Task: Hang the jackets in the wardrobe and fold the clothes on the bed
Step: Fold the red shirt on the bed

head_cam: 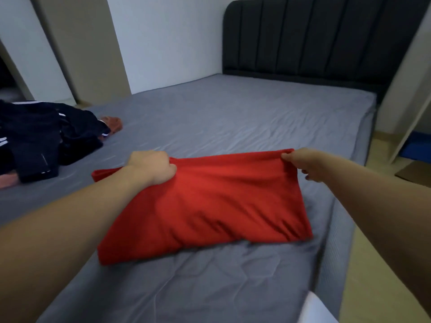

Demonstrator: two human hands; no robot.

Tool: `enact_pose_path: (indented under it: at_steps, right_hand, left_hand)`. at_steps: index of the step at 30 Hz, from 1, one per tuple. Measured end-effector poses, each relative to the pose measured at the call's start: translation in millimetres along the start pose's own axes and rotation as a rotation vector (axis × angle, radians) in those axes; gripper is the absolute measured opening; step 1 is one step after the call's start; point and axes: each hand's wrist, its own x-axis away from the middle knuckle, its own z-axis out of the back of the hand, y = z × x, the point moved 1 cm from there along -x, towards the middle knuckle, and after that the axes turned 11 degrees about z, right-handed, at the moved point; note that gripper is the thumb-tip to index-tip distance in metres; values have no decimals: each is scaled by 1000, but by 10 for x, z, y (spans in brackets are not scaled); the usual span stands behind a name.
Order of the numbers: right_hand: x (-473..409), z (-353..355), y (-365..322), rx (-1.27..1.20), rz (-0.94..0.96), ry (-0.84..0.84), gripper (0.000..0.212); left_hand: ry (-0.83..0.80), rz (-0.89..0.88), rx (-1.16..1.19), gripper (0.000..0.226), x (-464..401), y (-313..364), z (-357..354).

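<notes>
Head view: both hands (pixel 151 167) (pixel 303 165) grip red garment's (pixel 205 206) far edge.

A dark padded headboard (pixel 326 36) stands against the white wall (pixel 168 38); cardboard (pixel 414 174) lies on the floor.

dark clothes pile (pixel 39 138) cut by left edge, orange garment (pixel 113 123) half hidden behind it, headboard (pixel 326 40) cropped at top

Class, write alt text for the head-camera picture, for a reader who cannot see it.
Two bare hands, left hand and right hand, grip the far edge of a red garment on a grey bed. Dark clothes lie heaped at the left.
</notes>
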Motion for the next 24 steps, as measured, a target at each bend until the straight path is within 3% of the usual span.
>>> enact_pose_path:
  at_steps: [4, 6, 8, 11, 14, 18, 24]
  right_hand:
    - [-601, -284, 7, -41, 76, 380, 38]
    - [-744, -559, 212, -86, 13, 403, 35]
    - [-808, -852, 484, -69, -49, 331, 38]
    - [-916, -968, 697, 75, 28, 344, 35]
    - [-1035, -894, 660, 120, 64, 445, 37]
    - [-1092, -880, 560, 160, 125, 579, 34]
    - [-1143, -968, 559, 127, 118, 669, 34]
  left_hand:
    - [193, -12, 82, 32, -498, 201, -182]
    - [249, 89, 147, 35, -556, 176, -433]
    - [164, 250, 226, 49, -517, 87, -817]
    - [-36, 521, 379, 70, -482, -133, -1300]
    - [-111, 672, 523, 69, -660, -336, -1405]
    - [-14, 592, 630, 44, -882, -334, -1270]
    - [260, 377, 395, 36, -830, -184, -1206]
